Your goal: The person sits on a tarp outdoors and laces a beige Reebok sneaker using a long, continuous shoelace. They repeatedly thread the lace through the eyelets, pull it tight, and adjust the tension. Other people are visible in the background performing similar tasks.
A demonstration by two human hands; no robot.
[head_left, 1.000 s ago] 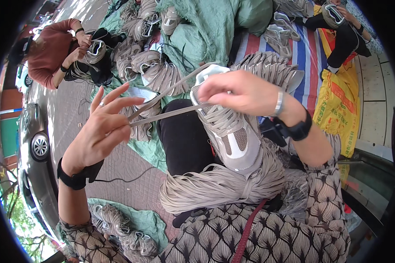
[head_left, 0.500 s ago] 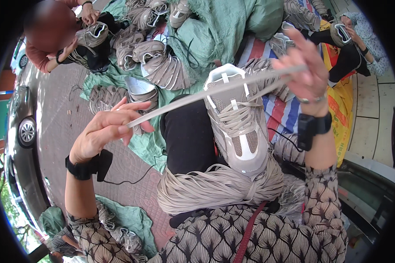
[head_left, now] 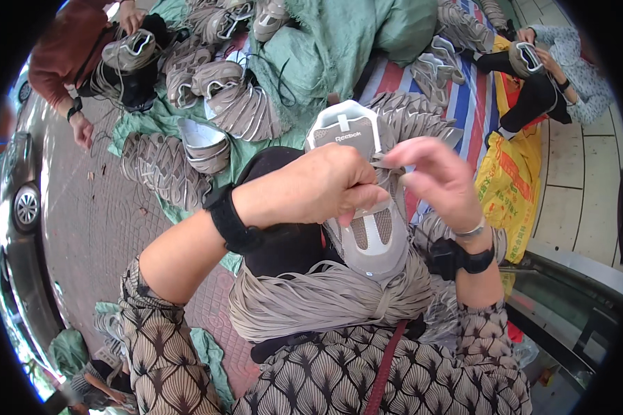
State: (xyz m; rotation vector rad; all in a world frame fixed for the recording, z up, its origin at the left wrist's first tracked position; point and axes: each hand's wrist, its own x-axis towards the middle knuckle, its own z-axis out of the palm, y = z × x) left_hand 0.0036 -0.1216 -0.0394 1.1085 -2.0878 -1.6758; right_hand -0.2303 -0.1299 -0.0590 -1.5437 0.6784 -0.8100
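A grey and white sneaker [head_left: 370, 249] rests on my lap, toe toward me, its tongue and white collar facing away. My left hand [head_left: 325, 185] reaches across its middle with the fingers curled closed. It covers most of the lacing, and whatever it holds is hidden. Beside the shoe's upper right eyelets, my right hand [head_left: 444, 181] has its thumb and forefinger closed at a pale shoelace, of which only a short piece shows. A thick bundle of loose grey-beige shoelaces [head_left: 304, 301] lies across my lap below the toe.
Rows of similar sneakers [head_left: 163, 162] stand on green sheeting to the left. Green sacks [head_left: 339, 48] lie ahead, a striped sheet [head_left: 467, 104] and yellow bag [head_left: 512, 187] to the right. Two people handle shoes: one far left [head_left: 62, 52], one far right [head_left: 574, 62]. Parked car [head_left: 21, 228] at left.
The shoelace was stretched taut between my two raised, spread hands. Both have come in over the sneaker, the left moving right, the right moving down. The person at far left has lowered one hand.
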